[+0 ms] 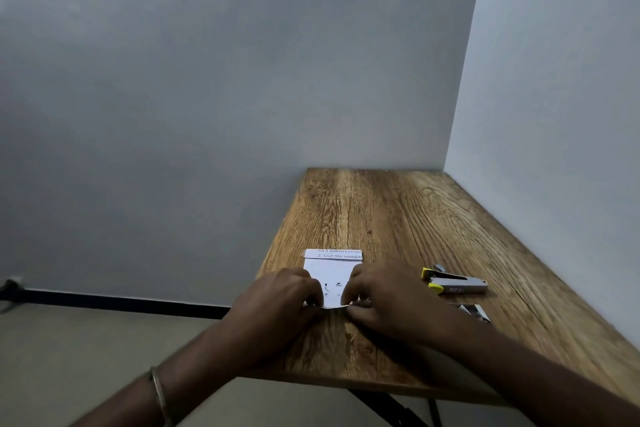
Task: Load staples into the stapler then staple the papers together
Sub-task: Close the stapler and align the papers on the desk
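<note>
From the head view, the papers (333, 276) lie flat near the left edge of the wooden table (388, 211), their near edge pinched between the curled fingers of the left hand (281, 298) and the right hand (388, 302). Printed lines at the far edge read "so it doesn't cross" and "2. Coil the headph". Right of the papers, the stapler (453, 282) lies with its long axis left-right, yellow end toward them; beside it sits a staple box (473, 311).

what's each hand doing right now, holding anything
Left hand: fingers curled on the near left edge of the papers, gripping them.
Right hand: pinching the papers' near right edge.
</note>
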